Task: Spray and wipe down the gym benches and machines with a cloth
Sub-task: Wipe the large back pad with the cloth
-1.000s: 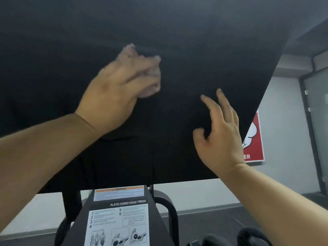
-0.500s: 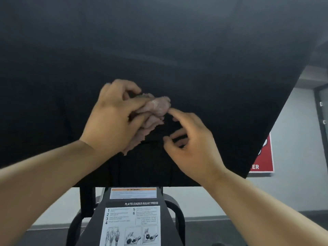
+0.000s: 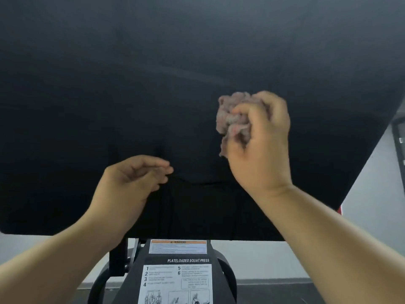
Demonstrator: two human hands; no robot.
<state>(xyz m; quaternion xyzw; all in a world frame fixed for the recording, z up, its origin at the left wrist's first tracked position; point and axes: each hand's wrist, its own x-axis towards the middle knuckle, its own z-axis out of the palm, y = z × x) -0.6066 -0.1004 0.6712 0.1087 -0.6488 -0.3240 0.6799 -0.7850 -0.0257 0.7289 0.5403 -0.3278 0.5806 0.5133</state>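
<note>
1 cloth (image 3: 232, 119) in R hand (image 3: 263, 150)

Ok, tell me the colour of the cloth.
Mottled pinkish-grey cloth, gripped by the right hand; head view.

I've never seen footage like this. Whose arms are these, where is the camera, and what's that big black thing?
No robot here: these are a person's bare arms, filmed by one wide-angle camera worn on the head, looking forward at the hands. The black surface is a pad on a gym machine; the label below reads "Plateloaded Squat Press". The right hand grips a crumpled pinkish cloth before the pad, for wiping. The left hand sits lower, fingers loosely curled, holding nothing. No spray bottle shows.
</note>
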